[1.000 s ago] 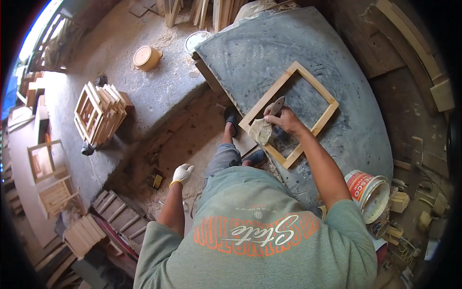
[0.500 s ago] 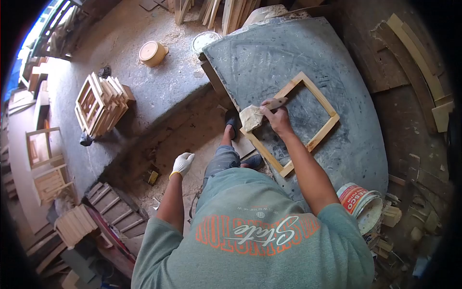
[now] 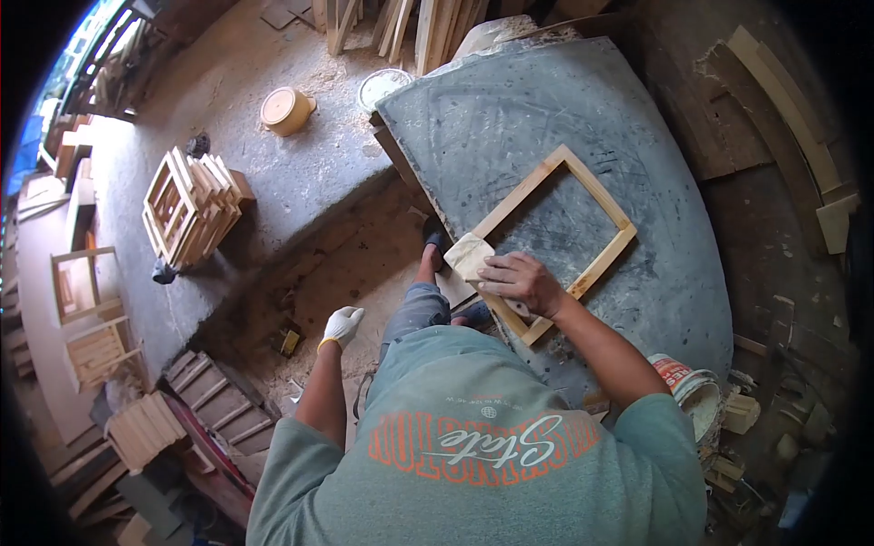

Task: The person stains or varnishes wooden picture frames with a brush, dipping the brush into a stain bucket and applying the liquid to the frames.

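My right hand (image 3: 523, 281), bare, grips a wide flat brush (image 3: 470, 258) with a cream-white head. The brush lies over the left corner of a rectangular wooden frame (image 3: 596, 187), and its short handle points down and right under my fingers. The frame rests flat on a grey worktable (image 3: 510, 100), its near side partly hidden by my hand. Away from the table, my left hand (image 3: 342, 326) hangs low on the left in a white knitted glove with a yellow cuff. Its fingers are curled together with nothing in them.
A stack of small wooden frames (image 3: 193, 207) stands on the raised ledge at left, with a tan pot (image 3: 287, 111) farther back. A white tub (image 3: 384, 88) sits by the table's far corner. At right is a bucket (image 3: 695, 397); wood strips (image 3: 437, 32) lean at the back.
My right hand has moved toward me along the frame, and the brush handle has swung from pointing away to pointing near. The frame has shifted slightly. My left hand stays almost still.
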The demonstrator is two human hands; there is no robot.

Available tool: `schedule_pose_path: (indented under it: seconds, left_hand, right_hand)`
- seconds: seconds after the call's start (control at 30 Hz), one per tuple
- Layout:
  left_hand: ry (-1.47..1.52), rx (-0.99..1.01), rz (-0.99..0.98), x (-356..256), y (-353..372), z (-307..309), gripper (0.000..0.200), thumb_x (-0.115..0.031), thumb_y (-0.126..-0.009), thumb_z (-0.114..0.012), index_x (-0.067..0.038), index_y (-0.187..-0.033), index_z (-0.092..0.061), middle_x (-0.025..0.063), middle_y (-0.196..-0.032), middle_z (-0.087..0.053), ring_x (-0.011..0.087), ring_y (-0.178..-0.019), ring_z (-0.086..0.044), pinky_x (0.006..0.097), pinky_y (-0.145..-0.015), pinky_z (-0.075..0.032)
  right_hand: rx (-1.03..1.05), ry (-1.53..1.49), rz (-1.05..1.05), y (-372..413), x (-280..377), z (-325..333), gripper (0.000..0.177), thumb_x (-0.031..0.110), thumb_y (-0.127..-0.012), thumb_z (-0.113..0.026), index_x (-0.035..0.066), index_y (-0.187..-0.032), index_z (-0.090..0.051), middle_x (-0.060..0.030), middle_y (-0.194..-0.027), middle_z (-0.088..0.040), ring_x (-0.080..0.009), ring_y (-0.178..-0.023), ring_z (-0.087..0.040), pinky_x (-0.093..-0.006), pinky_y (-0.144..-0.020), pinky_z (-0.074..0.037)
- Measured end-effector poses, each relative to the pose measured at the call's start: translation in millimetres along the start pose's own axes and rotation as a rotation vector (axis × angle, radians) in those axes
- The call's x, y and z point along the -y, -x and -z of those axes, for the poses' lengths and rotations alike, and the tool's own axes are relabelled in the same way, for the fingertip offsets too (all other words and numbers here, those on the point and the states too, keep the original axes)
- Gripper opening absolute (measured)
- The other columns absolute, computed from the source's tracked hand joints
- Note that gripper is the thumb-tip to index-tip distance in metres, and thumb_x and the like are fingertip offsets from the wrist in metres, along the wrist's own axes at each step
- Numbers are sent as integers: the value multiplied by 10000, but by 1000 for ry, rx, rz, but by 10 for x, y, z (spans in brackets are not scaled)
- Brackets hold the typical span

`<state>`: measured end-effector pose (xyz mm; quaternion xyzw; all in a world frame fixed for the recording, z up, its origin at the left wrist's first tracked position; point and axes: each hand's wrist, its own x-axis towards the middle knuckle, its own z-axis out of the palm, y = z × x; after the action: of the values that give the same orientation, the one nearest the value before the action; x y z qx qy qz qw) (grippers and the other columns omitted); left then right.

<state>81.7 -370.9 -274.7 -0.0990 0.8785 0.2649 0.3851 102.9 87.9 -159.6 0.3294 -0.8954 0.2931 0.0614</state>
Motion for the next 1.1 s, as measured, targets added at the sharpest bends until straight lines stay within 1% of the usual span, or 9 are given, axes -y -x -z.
schedule_pose_path:
  seconds: [0.17,0.3,0.47,0.6,0.67,0.77,0.9,1.03,1.1]
  left_hand:
    - [62,-80,-75,132,-149,12,407,-353,-926,-619,6,-1102,-692,126,-1028,-724,227,-959,-657,342,-856,-491]
    - [73,-95,-97,19,-82,28,408,-367,-927,-588,-10,-1092,-696,181,-1040,-714,307,-1010,-669,374,-871,-498]
    - [85,-79,-65,37,-55,-17,407,-361,-927,-588,-10,-1103,-693,181,-1058,-711,301,-1019,-665,370,-882,-494]
    - [107,-56,-65,109,-75,-62,412,-359,-924,-597,-2,-1107,-690,177,-1053,-714,290,-1015,-666,366,-883,-493]
    - [78,-42,-58,59,-68,-30,414,-360,-923,-599,0,-1106,-690,173,-1050,-716,286,-1013,-667,363,-881,-494]
    - [84,-53,-72,21,-109,31,413,-357,-921,-605,3,-1103,-691,170,-1049,-717,279,-1010,-667,359,-878,-494]
    - [139,-93,-83,-87,-178,97,399,-346,-917,-614,4,-1091,-697,165,-1040,-719,266,-1000,-668,351,-874,-495]
    - [192,-106,-117,-2,-223,8,376,-328,-910,-631,1,-1078,-703,157,-1021,-722,258,-990,-668,343,-879,-496]
    - [177,-121,-129,34,-169,-87,373,-328,-912,-628,-4,-1079,-704,159,-1027,-722,261,-998,-668,340,-884,-498]
  right_hand:
    - [-5,81,-70,83,-589,316,236,195,-845,-575,183,-1023,-729,-35,-1159,-695,-240,-1163,-614,-382,-934,-468]
    - [-84,151,-242,190,-1022,676,213,162,-830,-587,155,-971,-746,-64,-1122,-703,-277,-1130,-629,-389,-918,-491]
    - [-250,121,-285,111,-716,402,248,77,-783,-602,144,-979,-739,-108,-1093,-706,-315,-1095,-643,-413,-902,-527]
    - [-53,-36,-117,81,-114,-20,259,179,-843,-534,182,-1029,-715,-77,-1220,-666,-301,-1142,-624,-410,-885,-520]
    - [-37,-3,-28,71,-194,72,256,163,-818,-574,186,-1035,-708,-73,-1234,-660,-289,-1139,-626,-406,-872,-519]
    - [23,-1,-64,128,-566,399,258,125,-803,-602,164,-1027,-723,-80,-1211,-670,-284,-1123,-635,-401,-884,-517]
    - [-160,34,-311,236,-1198,821,217,79,-846,-610,104,-1020,-737,-141,-1153,-684,-314,-1125,-633,-391,-975,-502]
    - [-323,111,-346,218,-1217,569,228,82,-873,-585,141,-1037,-732,-120,-1143,-689,-309,-1124,-632,-401,-982,-499]
    - [-230,46,-290,95,-858,466,235,80,-856,-589,173,-1015,-734,-99,-1128,-692,-310,-1107,-633,-405,-958,-510]
